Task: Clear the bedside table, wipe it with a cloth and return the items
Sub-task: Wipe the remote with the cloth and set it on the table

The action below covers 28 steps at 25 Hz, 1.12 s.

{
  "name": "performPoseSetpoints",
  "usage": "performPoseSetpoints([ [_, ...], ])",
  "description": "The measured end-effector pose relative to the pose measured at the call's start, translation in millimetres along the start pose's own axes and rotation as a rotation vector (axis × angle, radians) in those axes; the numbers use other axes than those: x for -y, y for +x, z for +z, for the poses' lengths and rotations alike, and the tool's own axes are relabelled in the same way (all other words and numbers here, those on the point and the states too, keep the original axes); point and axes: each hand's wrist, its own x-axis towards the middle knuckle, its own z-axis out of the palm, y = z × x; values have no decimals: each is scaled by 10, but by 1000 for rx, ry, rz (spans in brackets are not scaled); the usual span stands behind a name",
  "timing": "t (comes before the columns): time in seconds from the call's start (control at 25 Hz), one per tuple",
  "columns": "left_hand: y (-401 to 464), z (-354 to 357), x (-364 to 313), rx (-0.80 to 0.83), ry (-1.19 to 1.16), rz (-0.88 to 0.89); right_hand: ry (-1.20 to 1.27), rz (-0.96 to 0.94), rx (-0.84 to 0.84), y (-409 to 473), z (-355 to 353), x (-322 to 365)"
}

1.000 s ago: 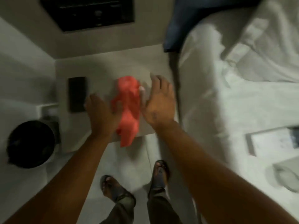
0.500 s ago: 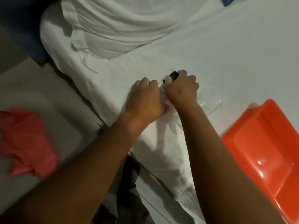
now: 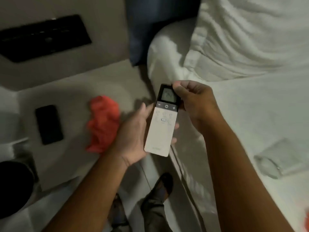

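A white remote control [image 3: 161,129] with a dark display end hangs over the gap between the bedside table [image 3: 70,158] and the bed. My right hand [image 3: 194,102] pinches its display end. My left hand [image 3: 133,136] cups its lower half from underneath, palm up. A crumpled red cloth [image 3: 102,123] lies on the table, just left of my left hand. A black phone [image 3: 48,124] lies flat on the table's left part.
The white bed [image 3: 250,106] fills the right side, with a clear glass object [image 3: 280,158] lying on it and a pillow [image 3: 242,36] at the top. A black bin [image 3: 13,185] stands at lower left. A dark wall panel [image 3: 43,37] sits above the table.
My hands left the red cloth on the table, reached to the bed, and have come back toward the table holding the remote control.
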Motion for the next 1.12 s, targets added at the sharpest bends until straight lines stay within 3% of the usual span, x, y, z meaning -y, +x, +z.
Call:
performPoseSetpoints([
  [0.12, -432, -704, -65, -128, -193, 107, -84, 58, 236, 56, 962, -182],
  [0.24, -739, -1299, -106, -240, -305, 192, -197, 53, 290, 125, 1728, -537],
  [0.32, -862, -1622, -97, -272, -344, 241, -525, -195, 263, 169, 2052, -902],
  [0.48, -978, -2077, 15, -369, -502, 351, -1257, -544, 479, -50, 2259, -1586],
  [0.52, -967, -2138, 39, -377, -524, 377, -1250, -541, 514, -31, 2268, -1640],
  [0.64, -899, -2244, 19, -426, -504, 444, -766, -361, 431, 106, 2212, -1576],
  [0.72, -800, -2184, -24, -528, -476, 438, -660, -530, 430, -113, 2083, -1465],
  [0.84, -687, -1963, 113, -672, -505, 394, -722, -738, 780, -763, 2037, -1443],
  [0.88, -611, -1884, 252, -639, -611, 410, -789, -821, 812, -739, 2099, -1413],
  [0.92, -586, -1859, 362, -699, -561, 353, -835, -862, 767, -590, 2232, -1308],
  [0.96, -556, -1814, 477, -573, -671, 318, -866, -829, 675, -376, 2393, -1180],
  [1.0, -591, -1881, 503, -547, -604, 294, -875, -764, 572, -151, 2542, -1066],
  [1.12, -643, -2006, 351, -613, -473, 360, -839, -655, 486, -114, 2534, -1086],
])
